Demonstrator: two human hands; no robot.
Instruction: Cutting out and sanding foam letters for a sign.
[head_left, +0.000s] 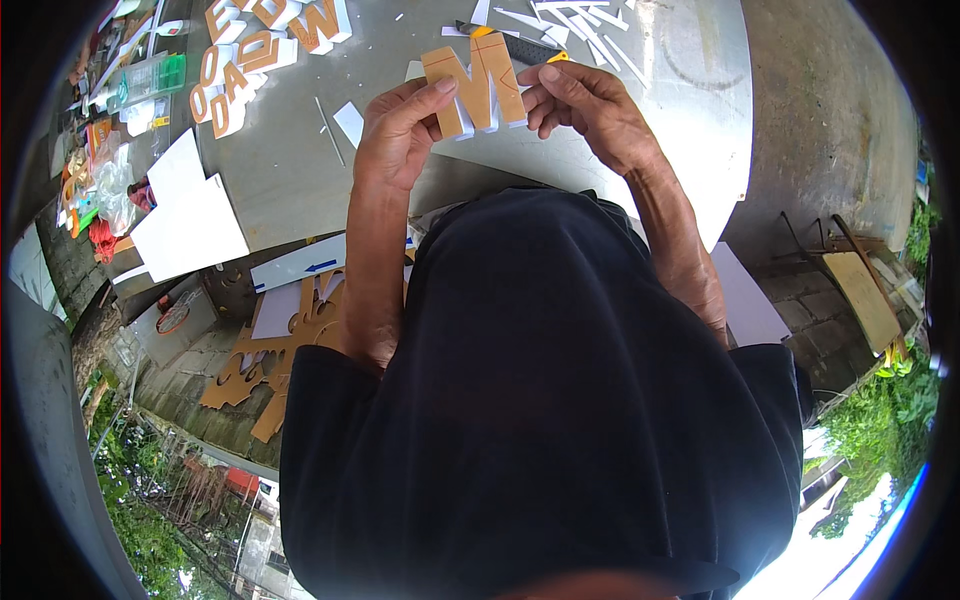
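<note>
My left hand (409, 127) grips a block letter M (469, 86) by its left leg, thumb on the front. The letter has a brown face with red marks and white sides, and is held above the metal-topped table. At its right edge is my right hand (589, 105), fingers apart, thumb clear of the letter; the fingertips are close to or touching the side. Behind the letter lies a utility knife (536, 51) with a black and yellow handle, partly hidden by it.
Several similar brown-faced letters (262, 52) stand at the table's far left. White offcut strips (585, 22) are scattered at the far side. A white sheet (187, 214) lies at the left edge, near a green-and-clear plastic case (154, 79). Cut brown board (289, 341) lies below the table.
</note>
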